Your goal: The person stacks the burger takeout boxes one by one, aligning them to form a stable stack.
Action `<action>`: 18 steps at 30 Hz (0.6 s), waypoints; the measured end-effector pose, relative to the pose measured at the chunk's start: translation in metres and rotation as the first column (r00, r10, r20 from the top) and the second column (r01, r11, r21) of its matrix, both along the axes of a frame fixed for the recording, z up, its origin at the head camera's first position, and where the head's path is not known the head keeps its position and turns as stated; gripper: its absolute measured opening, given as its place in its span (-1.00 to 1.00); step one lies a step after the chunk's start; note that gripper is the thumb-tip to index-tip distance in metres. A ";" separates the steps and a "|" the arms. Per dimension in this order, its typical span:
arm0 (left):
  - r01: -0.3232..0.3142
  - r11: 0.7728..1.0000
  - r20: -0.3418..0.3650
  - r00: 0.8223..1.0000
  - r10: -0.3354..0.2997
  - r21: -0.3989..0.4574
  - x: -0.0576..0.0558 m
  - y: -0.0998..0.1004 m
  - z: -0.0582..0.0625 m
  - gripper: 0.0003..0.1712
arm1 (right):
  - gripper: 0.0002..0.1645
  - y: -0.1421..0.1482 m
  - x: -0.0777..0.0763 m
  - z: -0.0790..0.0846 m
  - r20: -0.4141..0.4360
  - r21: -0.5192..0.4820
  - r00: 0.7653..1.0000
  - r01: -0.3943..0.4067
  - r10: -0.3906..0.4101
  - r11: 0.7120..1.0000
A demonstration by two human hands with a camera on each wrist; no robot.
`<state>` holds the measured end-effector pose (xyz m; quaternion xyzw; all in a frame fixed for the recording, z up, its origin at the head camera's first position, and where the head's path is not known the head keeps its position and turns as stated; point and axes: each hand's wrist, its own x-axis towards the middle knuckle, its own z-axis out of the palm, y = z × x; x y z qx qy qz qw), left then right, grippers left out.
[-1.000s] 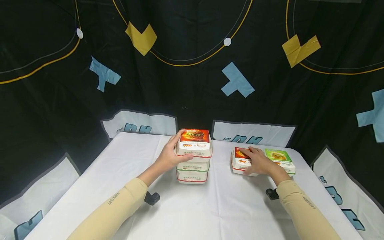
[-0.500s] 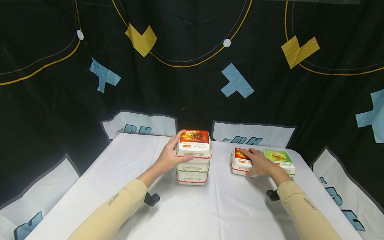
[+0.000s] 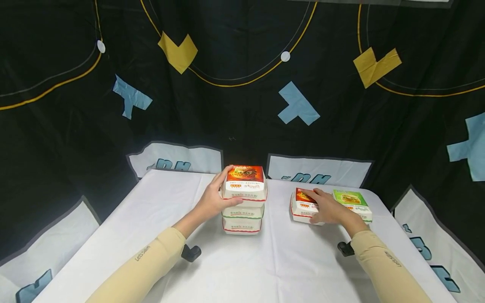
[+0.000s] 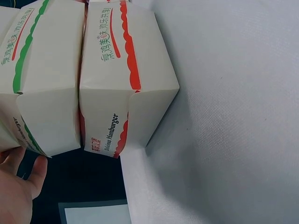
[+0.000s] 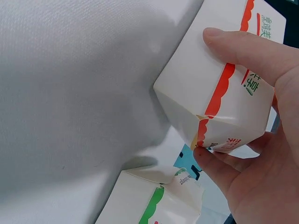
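My left hand [image 3: 210, 200] grips the top hamburger box [image 3: 248, 191], white with a red burger-picture lid, thumb at its front and fingers along its left side. That box sits on a green-trimmed box [image 3: 246, 212], which stands on a red-trimmed box [image 3: 242, 226]. In the left wrist view the lower red-trimmed box [image 4: 105, 74] rests on the cloth. To the right, my right hand [image 3: 330, 208] grips another red-lidded hamburger box [image 3: 302, 210]; its thumb presses the front, as the right wrist view shows. Fingertips behind that box are partly hidden.
A green-lidded hamburger box [image 3: 351, 198] stands just right of the box in my right hand, partly behind the wrist. White cloth covers the table [image 3: 242, 273]. Behind it hangs a black curtain [image 3: 235, 118] with taped shapes.
The head view has tilted up slightly, so everything sits a little lower in it. My right thumb has shifted slightly along the box front. Both hands and the boxes otherwise keep their places.
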<state>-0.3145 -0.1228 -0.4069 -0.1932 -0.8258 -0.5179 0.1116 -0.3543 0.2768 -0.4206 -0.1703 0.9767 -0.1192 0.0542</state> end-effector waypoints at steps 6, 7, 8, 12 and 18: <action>-0.003 1.000 -0.010 1.000 0.003 -0.004 -0.001 -0.001 0.000 0.18 | 0.19 -0.001 0.002 0.002 -0.026 -0.026 1.000 -0.018 0.017 1.000; -0.002 1.000 -0.011 1.000 0.002 -0.005 -0.001 -0.001 0.000 0.18 | 0.19 -0.001 0.002 0.003 -0.027 -0.029 0.999 -0.018 0.017 0.999; -0.002 1.000 -0.014 1.000 0.002 -0.006 -0.001 -0.001 0.000 0.17 | 0.20 -0.002 0.002 0.003 -0.026 -0.033 1.000 -0.015 0.014 0.999; -0.001 1.000 -0.019 1.000 0.001 -0.013 -0.002 -0.001 0.000 0.16 | 0.23 -0.004 0.003 0.006 -0.020 -0.045 1.000 -0.008 0.007 0.999; -0.005 0.999 -0.036 0.999 0.004 -0.035 -0.001 -0.002 0.001 0.17 | 0.23 -0.006 0.006 0.014 -0.034 -0.059 0.999 -0.025 0.023 0.998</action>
